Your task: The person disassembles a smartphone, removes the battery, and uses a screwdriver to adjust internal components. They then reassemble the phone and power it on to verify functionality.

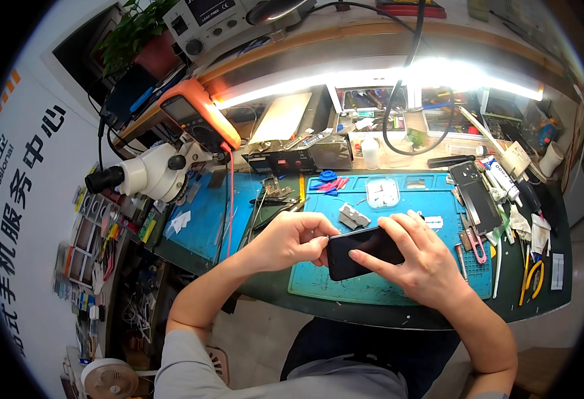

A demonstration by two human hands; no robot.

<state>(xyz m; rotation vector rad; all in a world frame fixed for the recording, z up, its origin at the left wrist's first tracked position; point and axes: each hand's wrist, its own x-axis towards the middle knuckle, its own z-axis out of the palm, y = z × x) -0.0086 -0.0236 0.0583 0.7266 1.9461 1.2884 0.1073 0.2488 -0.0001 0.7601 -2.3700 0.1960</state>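
A black smartphone [373, 245] is held screen-up over the blue silicone mat [308, 284]. My left hand [295, 241] pinches its left end, fingers curled in. My right hand [415, 263] grips it from the right, thumb on the screen and fingers over the far edge. Just beyond the phone lie a grey metal piece [353, 216] and a small clear container [382, 192]. Pink and blue picks [328, 185] sit at the mat's back left. A razor blade [434, 222] lies beside my right fingers.
A microscope [145, 174], second blue mat [209, 219] and orange multimeter [195, 116] are left and back-left. A black phone frame [476, 199], pink-handled tool [478, 253] and yellow pliers [538, 279] lie right. A cable [391, 139] hangs over the bench's back; a fan [109, 379] stands low left.
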